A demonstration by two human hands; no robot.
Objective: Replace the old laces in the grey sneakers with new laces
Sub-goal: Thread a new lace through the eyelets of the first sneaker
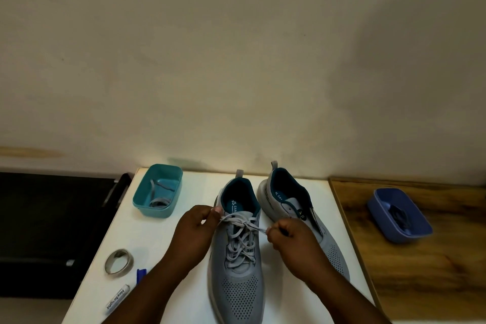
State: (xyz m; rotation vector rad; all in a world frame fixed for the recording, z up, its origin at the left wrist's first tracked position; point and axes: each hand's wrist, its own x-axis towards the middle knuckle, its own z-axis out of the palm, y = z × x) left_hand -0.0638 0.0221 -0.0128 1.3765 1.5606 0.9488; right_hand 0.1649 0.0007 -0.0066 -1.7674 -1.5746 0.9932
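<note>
I note two grey sneakers on the white table [163,242], both with toes toward me and heel openings toward the wall, so each long axis runs near-to-far. The laced sneaker [238,265] lies directly between my hands; the unlaced sneaker [297,216] stands just beyond and outboard of my right hand, angled slightly, its toe hidden behind that hand.

Both forearms enter from the bottom edge and converge toward the upper eyelets. My left hand [196,231] has its fingers curled and pinches one end of the grey lace [243,229] at the sneaker's collar. My right hand [289,238] is likewise curled and pinches the other end beside the tongue. The lace runs taut between them, crossing over the eyelets.

Beyond my left hand sits a teal tray [142,194] holding a grey lace. Well outboard of my right hand, a blue tray [420,226] holds something dark; I cannot tell what.
</note>
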